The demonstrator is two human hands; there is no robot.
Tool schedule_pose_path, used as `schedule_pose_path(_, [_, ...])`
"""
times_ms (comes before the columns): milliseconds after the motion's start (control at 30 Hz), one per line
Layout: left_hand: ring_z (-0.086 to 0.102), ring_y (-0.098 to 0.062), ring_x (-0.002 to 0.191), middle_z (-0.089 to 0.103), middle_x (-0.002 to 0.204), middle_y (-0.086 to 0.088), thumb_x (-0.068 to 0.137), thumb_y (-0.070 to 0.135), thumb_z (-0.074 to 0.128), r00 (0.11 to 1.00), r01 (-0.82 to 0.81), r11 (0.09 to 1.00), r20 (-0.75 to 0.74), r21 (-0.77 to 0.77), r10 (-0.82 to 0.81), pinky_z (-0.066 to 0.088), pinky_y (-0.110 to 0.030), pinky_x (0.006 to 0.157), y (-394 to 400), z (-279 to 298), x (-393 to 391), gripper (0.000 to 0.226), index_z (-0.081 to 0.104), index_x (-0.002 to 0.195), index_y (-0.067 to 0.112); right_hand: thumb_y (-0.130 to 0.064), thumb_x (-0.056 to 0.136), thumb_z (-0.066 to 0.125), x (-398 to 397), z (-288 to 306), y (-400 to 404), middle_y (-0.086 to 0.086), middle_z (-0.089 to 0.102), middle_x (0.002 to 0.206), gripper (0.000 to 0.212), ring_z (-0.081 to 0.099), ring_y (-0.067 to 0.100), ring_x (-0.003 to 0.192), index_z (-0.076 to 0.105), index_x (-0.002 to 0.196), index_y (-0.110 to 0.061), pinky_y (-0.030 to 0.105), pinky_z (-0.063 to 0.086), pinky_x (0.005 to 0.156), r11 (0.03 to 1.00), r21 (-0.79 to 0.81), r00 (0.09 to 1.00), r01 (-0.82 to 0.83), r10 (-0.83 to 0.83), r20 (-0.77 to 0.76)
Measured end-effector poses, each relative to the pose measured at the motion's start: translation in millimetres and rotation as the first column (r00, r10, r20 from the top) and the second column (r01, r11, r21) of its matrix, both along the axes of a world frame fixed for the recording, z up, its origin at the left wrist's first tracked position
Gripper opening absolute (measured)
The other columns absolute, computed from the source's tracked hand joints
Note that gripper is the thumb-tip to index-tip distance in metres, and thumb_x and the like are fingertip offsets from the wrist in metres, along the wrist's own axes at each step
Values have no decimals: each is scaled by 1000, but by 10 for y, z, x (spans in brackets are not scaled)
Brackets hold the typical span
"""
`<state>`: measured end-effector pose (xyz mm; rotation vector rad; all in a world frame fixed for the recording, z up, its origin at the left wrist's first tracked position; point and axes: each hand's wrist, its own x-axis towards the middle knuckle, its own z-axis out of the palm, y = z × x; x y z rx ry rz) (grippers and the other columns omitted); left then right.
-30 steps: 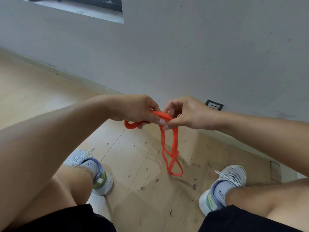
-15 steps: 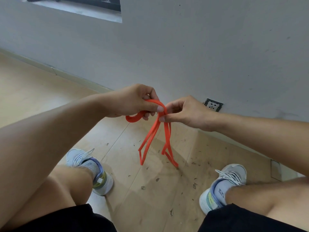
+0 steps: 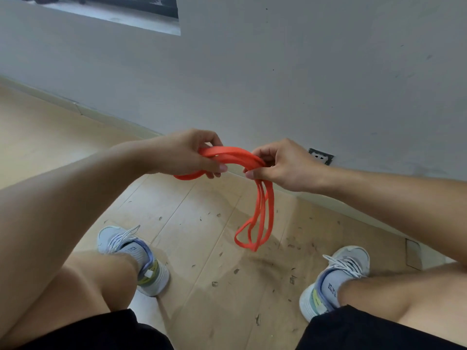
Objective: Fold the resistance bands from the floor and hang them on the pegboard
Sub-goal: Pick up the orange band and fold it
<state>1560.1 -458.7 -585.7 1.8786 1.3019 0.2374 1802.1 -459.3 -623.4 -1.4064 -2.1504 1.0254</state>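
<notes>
Head view, person squatting, both hands out front at knee height.

Flat orange rubber resistance band point(image 3: 233, 157), doubled into several strands, spans the gap between the two hands in a shallow upward arc. It is off the floor, held in the air in front of the wall.

Left hand point(image 3: 188, 154): grip curled round the band's left end, thumb tip pressed on top of the strands, fingers underneath. A short loop of band pokes out below the palm on the left side.

Right hand point(image 3: 280, 165): grip pinching the bundled strands between thumb and curled fingers at the right end of the arc. Below that grip the remaining strands hang straight down as a long loop; its bottom bend sits above the floor between the feet, not touching as far as I can tell.

The hands are near each other but apart, band only between them.

Around: light wooden plank floor point(image 3: 202, 248) with small dark flecks of debris scattered on it. Grey painted wall point(image 3: 278, 72) with pale skirting along the base. Dark-framed wall socket point(image 3: 320, 156) low on the wall, just beyond the right hand. Two pale grey lace-up sneakers, left point(image 3: 131, 258) and right point(image 3: 336, 276), flat on the floor either side of the hanging loop. Black shorts point(image 3: 101, 332) at bottom edge.
</notes>
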Motion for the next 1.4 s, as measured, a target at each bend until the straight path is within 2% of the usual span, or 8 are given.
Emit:
schedule_pose_path(233, [60, -9, 73, 68, 85, 6, 81, 42, 82, 968, 126, 966, -243, 225, -70, 43, -25, 64, -73, -22, 286, 34, 65, 103, 22, -30, 88, 81, -79, 28, -32, 2, 78, 79, 12, 75, 14, 71, 81, 93, -18, 40, 63, 78, 998, 44, 990, -42, 36, 138])
schedule_pose_path(400, [76, -9, 83, 78, 89, 7, 87, 27, 78, 995, 89, 996, -42, 26, -88, 53, -25, 81, -50, 39, 124, 22, 69, 104, 18, -29, 90, 78, 12, 45, -31, 1, 79, 87, 19, 76, 17, 80, 78, 107, -18, 43, 62, 86, 996, -16, 989, -82, 84, 120])
schedule_pose_path(500, [77, -16, 91, 79, 98, 3, 90, 21, 73, 996, 66, 996, 56, -65, -63, 56, -31, 88, -37, 41, 41, 21, 68, 109, 13, -21, 90, 79, 46, 25, -35, 0, 80, 93, 38, 78, 18, 84, 59, 122, -21, 43, 62, 89, 996, -70, 997, -49, 44, -63])
schedule_pose_path(733, [76, -19, 97, 78, 106, 1, 95, 12, 65, 988, 21, 978, 152, -207, 11, 53, -37, 92, -5, 21, -74, 20, 65, 116, 11, -14, 84, 85, 28, -20, -39, 0, 76, 81, 21, 74, 36, 78, 65, 90, -15, 54, 60, 80, 999, 32, 978, -19, 25, -208])
schedule_pose_path(967, [74, -20, 106, 76, 115, -3, 83, 25, 78, 981, 188, 909, 26, -372, -193, 51, -39, 100, -36, 7, -131, 41, 64, 121, 16, -14, 85, 84, -24, 24, -77, -11, 80, 85, 20, 73, 11, 75, 67, 89, -25, 27, 56, 71, 994, -10, 992, -110, 109, -70])
schedule_pose_path(1100, [75, -11, 87, 79, 90, 5, 82, 47, 79, 957, 203, 960, -168, -190, -236, 55, -32, 89, -95, -91, 69, 30, 73, 101, 24, -24, 85, 84, -159, 82, -168, -8, 80, 90, 22, 72, 1, 75, 63, 92, -26, 23, 57, 72, 988, 32, 989, -148, 148, 28])
schedule_pose_path(1233, [74, -6, 69, 78, 77, 9, 84, 45, 77, 939, 207, 977, -291, 52, -184, 58, -23, 72, -76, -109, 211, 29, 81, 93, 18, -26, 84, 85, -215, 123, -186, -9, 81, 91, 30, 76, 5, 78, 61, 101, -22, 32, 64, 81, 995, 8, 992, -104, 103, 68])
schedule_pose_path(1400, [77, -6, 78, 80, 86, 10, 84, 43, 76, 971, 173, 983, -156, -69, -182, 59, -24, 84, -85, -47, 193, 26, 81, 98, 21, -28, 83, 85, -180, 133, -157, -9, 80, 90, 27, 77, 5, 78, 71, 105, -24, 34, 65, 82, 995, -35, 990, -95, 98, 99])
